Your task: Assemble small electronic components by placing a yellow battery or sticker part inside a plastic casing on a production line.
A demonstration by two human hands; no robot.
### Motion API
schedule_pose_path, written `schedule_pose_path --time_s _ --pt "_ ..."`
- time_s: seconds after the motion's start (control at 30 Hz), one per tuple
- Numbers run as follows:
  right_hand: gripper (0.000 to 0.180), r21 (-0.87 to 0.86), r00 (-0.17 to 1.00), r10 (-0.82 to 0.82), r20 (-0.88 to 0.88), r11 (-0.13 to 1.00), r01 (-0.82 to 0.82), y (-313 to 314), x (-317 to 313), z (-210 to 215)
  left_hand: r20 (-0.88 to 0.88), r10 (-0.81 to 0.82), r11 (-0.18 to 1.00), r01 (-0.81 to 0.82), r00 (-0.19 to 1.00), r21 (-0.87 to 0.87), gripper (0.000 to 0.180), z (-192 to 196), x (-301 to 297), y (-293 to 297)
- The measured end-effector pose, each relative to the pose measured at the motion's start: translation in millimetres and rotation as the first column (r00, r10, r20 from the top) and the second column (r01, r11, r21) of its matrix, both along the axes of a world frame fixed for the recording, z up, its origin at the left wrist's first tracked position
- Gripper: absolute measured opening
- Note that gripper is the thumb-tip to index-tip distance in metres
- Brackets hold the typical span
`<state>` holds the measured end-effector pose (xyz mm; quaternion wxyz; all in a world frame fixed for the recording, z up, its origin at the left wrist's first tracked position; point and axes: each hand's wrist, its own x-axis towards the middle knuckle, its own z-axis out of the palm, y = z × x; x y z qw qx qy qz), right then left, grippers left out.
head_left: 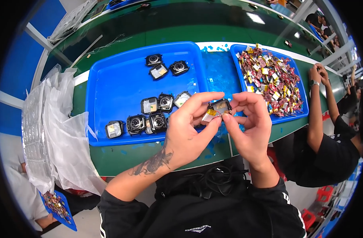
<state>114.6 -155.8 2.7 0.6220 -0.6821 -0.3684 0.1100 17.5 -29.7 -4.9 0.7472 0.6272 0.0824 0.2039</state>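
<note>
**Black top with white-striped sleeves [237, 216] is filling your foreground, below your two busy hands**

Beyond it, a long green table [118, 158] is carrying a large rectangular blue plastic tray [110, 83] and, to its right, a smaller blue tray [305, 104] that is brimming with red, white and yellow scraps [274, 81]. Your left hand [191, 133] and right hand [251, 129] are pinching narrowly, thumbs and fingers holding one rounded black case [220, 106] between the trays. Similar black watch-like cases [178, 68] are lying in the large tray. Beside your left thumb, a yellow-and-white piece [209, 115] is showing.
</note>
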Motion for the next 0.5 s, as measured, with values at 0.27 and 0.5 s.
schedule_pose_path --time_s 0.27,0.5 --pt "0.042 0.059 0.997 0.029 -0.070 0.998 -0.025 2 6 2 0.091 -0.065 0.965 0.086 0.994 -0.249 0.050 1 -3 3" --pt "0.043 0.095 0.989 0.087 -0.117 0.993 -0.076 4 8 9 0.104 -0.107 0.975 0.125 0.989 -0.183 0.052 3 -3 7"
